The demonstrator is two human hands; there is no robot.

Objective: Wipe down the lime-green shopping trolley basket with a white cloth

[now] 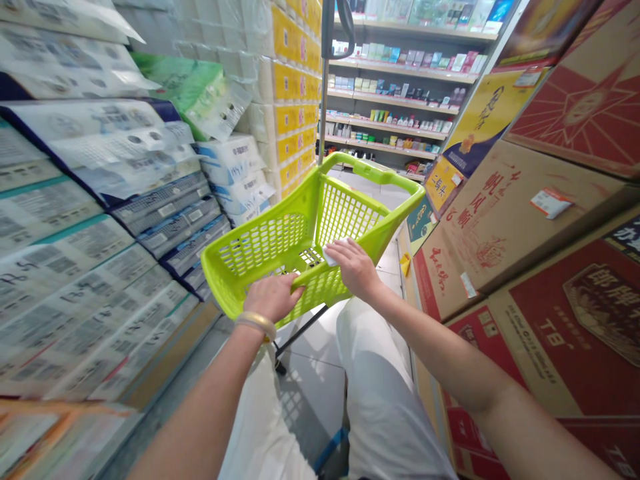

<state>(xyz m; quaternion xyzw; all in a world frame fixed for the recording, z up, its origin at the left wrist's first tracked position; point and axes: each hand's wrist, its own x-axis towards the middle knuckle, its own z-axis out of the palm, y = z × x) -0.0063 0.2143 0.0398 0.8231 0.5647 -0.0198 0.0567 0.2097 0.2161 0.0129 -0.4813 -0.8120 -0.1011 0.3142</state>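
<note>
A lime-green plastic shopping cart basket (270, 241) with lattice walls stands tilted across the view in front of me. My left hand (273, 298), with a gold-coloured bangle at the wrist, is closed over the near rim. Further right along that side, my right hand (354, 267) presses a small white cloth or tissue (330, 255) against the rim, fingers together over it. Most of the white piece is hidden under the fingers. Through the lattice the basket's floor shows, and a dark leg with a wheel (281, 367) stands below.
Stacked packs of tissue paper (125, 147) rise on the left. Cardboard cartons (500, 220) with price tags line the right side. At the back are shelves of small boxes and bottles (400, 93). A metal pole (324, 100) stands behind the basket, above the tiled floor (315, 380).
</note>
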